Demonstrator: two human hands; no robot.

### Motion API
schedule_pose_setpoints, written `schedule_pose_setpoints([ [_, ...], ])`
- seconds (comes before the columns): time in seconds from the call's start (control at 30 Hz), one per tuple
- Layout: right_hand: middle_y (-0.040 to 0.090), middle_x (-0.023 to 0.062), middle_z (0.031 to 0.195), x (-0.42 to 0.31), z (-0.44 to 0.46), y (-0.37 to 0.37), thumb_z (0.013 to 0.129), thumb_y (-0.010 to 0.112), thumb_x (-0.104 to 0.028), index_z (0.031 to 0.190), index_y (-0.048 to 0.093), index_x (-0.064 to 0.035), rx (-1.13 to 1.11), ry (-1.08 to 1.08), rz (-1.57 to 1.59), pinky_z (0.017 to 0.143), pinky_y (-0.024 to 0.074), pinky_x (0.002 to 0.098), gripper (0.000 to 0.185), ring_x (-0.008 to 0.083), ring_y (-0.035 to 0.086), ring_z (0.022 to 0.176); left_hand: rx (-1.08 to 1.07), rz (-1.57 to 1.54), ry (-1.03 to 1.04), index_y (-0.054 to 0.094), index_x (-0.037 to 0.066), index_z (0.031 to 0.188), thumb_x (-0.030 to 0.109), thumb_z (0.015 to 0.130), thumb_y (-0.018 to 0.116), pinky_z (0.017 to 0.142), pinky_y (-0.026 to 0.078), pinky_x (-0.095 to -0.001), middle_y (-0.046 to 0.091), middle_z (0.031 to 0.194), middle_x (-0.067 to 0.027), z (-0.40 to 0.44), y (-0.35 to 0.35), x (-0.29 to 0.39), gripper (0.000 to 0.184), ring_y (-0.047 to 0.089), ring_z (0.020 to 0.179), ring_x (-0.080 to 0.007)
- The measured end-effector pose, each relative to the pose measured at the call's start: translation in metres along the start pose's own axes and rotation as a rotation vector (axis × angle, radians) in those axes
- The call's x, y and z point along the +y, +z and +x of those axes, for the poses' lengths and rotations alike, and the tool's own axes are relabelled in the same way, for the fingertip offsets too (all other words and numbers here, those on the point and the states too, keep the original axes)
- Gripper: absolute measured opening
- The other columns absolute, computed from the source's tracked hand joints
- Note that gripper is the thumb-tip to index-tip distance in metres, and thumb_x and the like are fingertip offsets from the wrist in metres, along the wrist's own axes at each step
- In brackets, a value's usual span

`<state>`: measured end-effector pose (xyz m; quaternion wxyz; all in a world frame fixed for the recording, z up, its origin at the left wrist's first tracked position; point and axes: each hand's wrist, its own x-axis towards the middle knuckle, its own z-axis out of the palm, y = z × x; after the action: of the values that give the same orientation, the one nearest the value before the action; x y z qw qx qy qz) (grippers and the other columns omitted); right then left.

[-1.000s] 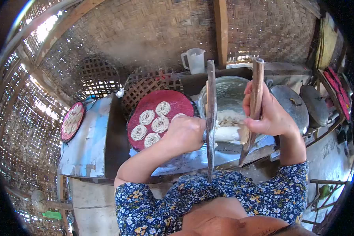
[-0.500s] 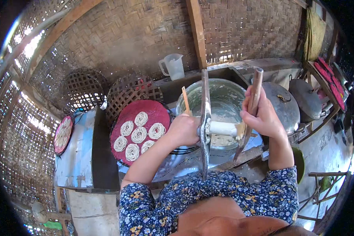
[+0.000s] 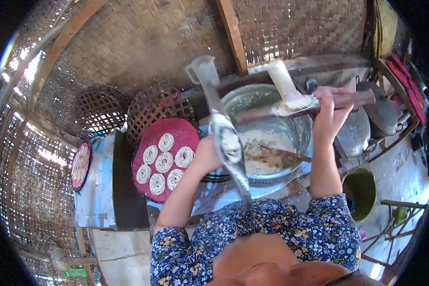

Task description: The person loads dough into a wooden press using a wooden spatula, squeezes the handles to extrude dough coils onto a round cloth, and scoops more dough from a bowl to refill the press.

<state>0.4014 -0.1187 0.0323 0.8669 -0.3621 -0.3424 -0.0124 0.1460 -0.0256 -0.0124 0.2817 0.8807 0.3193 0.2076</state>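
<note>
My left hand [image 3: 207, 156] is closed on the wooden press frame [image 3: 229, 143], whose hollow with pale dough faces up over the pot's left side. In my right hand [image 3: 332, 108] is the wooden plunger [image 3: 355, 98], its white cylinder [image 3: 282, 81] pointing up and away. The two parts are apart. Below them the large metal pot [image 3: 304, 128] holds pale dough [image 3: 262, 143] and a wooden stick [image 3: 291, 154]. Left of my left hand lies a red round tray [image 3: 180, 129] with several coiled noodle nests [image 3: 164, 162].
A clear plastic jug [image 3: 205, 69] stands behind the pot. Woven baskets [image 3: 159, 112] lean at the back left. Metal lids [image 3: 355, 133] are at the right, above a green basin [image 3: 361, 195]. Another noodle tray [image 3: 81, 165] is far left.
The plunger has come out of the press frame and tipped, its cylinder swinging upward. The frame has turned and tilted left. The stick now lies in the pot toward its right side.
</note>
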Motion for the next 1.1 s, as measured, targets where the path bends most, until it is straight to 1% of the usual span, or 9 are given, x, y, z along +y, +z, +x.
schedule_pose_setpoints([
  [0.03,0.053,0.0099,0.074,0.002,-0.011,0.005,0.08,0.053,-0.002,0.099,0.035,-0.0064,0.047,-0.021,0.147,0.063,0.0437,0.0283,0.027,0.0163,0.052,0.072,0.059,-0.39,-0.074,0.058,0.009,0.101,0.027,0.059,0.076,0.082,0.044,-0.0345,0.061,0.097,-0.0129,-0.004,-0.001,-0.006,0.049,0.06,0.09,-0.0235],
  [0.17,0.056,0.013,0.088,0.015,-0.066,0.008,0.085,0.049,-0.007,0.102,0.034,-0.0122,-0.117,0.376,0.498,0.048,0.0483,0.0289,0.023,0.0194,0.055,0.078,0.356,-1.019,0.573,0.056,0.013,0.101,0.013,0.066,0.072,0.094,0.038,-0.0432,0.048,0.119,-0.0103,0.008,0.013,-0.011,0.038,0.05,0.108,-0.0293],
  [0.23,0.054,0.0126,0.1,0.026,-0.093,0.013,0.086,0.05,-0.01,0.107,0.035,-0.0117,-0.163,0.56,0.654,0.065,0.0509,0.0331,0.026,0.0227,0.055,0.088,0.47,-1.183,0.544,0.055,0.016,0.1,0.02,0.076,0.066,0.096,0.035,-0.0529,0.049,0.12,-0.0115,-0.002,0.001,0.005,0.027,0.042,0.116,-0.0374],
  [0.4,0.053,0.0185,0.106,0.079,-0.091,-0.053,0.082,0.054,-0.015,0.111,0.046,-0.0037,-1.358,0.054,-0.791,0.08,0.0462,0.0386,0.033,0.0291,0.053,0.1,0.624,-1.061,0.379,0.045,0.017,0.107,0.029,0.084,0.054,0.1,0.029,-0.0514,0.046,0.118,-0.0077,-0.047,-0.028,-0.021,0.028,0.04,0.117,-0.0354],
  [0.47,0.055,0.0199,0.104,0.082,-0.094,-0.064,0.08,0.052,-0.016,0.105,0.053,-0.0031,-1.579,0.113,-1.489,0.077,0.0473,0.0396,0.028,0.0315,0.057,0.094,0.683,-0.957,0.234,0.039,0.016,0.112,0.037,0.088,0.047,0.099,0.03,-0.0498,0.042,0.117,-0.0071,-0.065,-0.035,-0.014,0.033,0.041,0.116,-0.033],
  [0.63,0.06,0.0165,0.089,0.096,-0.076,-0.089,0.081,0.048,-0.014,0.099,0.055,-0.0047,-1.694,0.224,-1.426,0.067,0.049,0.0424,0.022,0.0325,0.061,0.081,0.745,-0.497,-0.034,0.036,0.009,0.117,0.04,0.089,0.044,0.091,0.038,-0.0478,0.042,0.115,-0.0095,-0.119,-0.05,-0.053,0.043,0.047,0.107,-0.0332],
  [0.77,0.062,0.0152,0.081,0.06,-0.051,-0.064,0.08,0.048,-0.013,0.094,0.056,-0.0047,-1.823,0.135,-1.406,0.064,0.0491,0.043,0.018,0.0319,0.062,0.078,0.787,-0.502,0.171,0.041,0.001,0.113,0.019,0.087,0.048,0.081,0.044,-0.0332,0.051,0.1,-0.0127,-0.113,-0.06,-0.029,0.031,0.055,0.097,-0.0244],
  [0.8,0.062,0.0152,0.081,0.06,-0.05,-0.061,0.08,0.048,-0.013,0.093,0.058,-0.0047,-1.85,0.137,-1.437,0.065,0.0492,0.0428,0.019,0.0321,0.062,0.078,0.792,-0.309,0.185,0.045,0.002,0.105,0.02,0.086,0.051,0.07,0.047,-0.0323,0.053,0.096,-0.0107,-0.11,-0.066,-0.022,0.027,0.06,0.081,-0.0236],
  [1.1,0.063,0.0201,0.089,0.087,-0.095,-0.05,0.078,0.05,-0.022,0.085,0.066,-0.0013,-1.82,0.469,-1.556,0.073,0.0488,0.0408,0.027,0.0341,0.061,0.084,0.647,-0.287,0.154,0.048,0.005,0.104,0.006,0.069,0.067,0.068,0.051,-0.033,0.054,0.095,-0.0074,-0.132,-0.081,-0.055,0.04,0.061,0.081,-0.0232],
])
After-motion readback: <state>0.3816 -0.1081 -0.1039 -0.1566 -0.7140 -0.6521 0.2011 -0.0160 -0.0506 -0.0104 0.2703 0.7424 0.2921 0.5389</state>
